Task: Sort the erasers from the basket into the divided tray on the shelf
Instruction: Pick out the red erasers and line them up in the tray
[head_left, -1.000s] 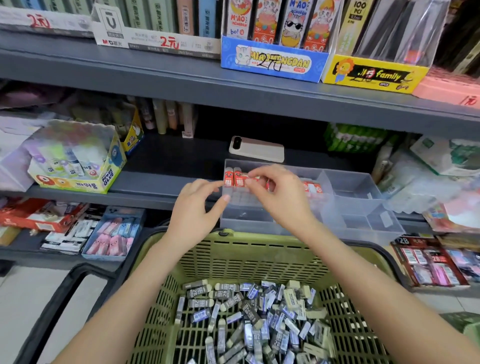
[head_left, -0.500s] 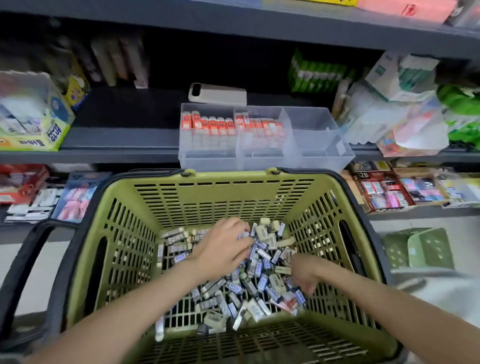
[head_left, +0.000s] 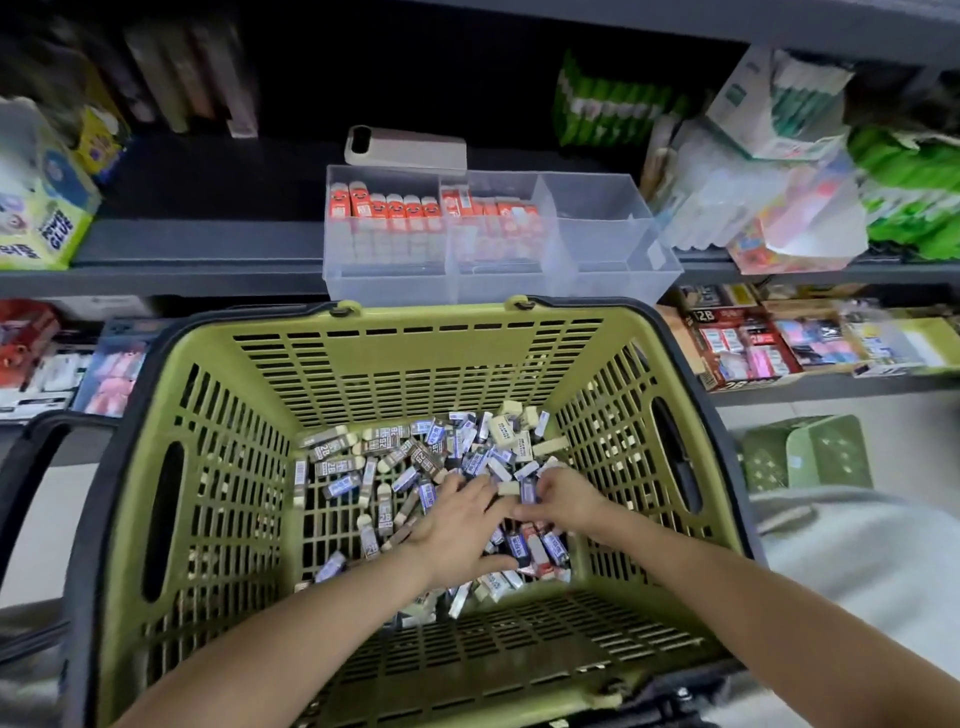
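Erasers (head_left: 415, 457) lie in a loose heap on the floor of the green basket (head_left: 415, 338), most in blue or brown paper sleeves, a few bare and cream-coloured. Both arms reach down into the basket from the near edge. The left hand (head_left: 460, 530) rests palm down on the heap with its fingers stretched forward and slightly spread, grasping nothing that shows. Just beside it, the right hand (head_left: 569, 501) has its fingers curled in and pinches a blue-sleeved eraser (head_left: 528, 489) at the fingertips; the two hands nearly touch. Beyond the far rim of the basket stands the divided tray (head_left: 613, 228), a clear plastic box on the front edge of the grey shelf (head_left: 208, 249). Its left compartment holds a row of orange-sleeved erasers (head_left: 387, 208) standing upright, and the middle compartment holds more of the same kind, packed less neatly. A phone (head_left: 405, 148) lies flat on the shelf right behind the tray. Far to the left on the same shelf sits a glue box (head_left: 52, 228), and a small green basket (head_left: 810, 452) stands on the floor to the right.
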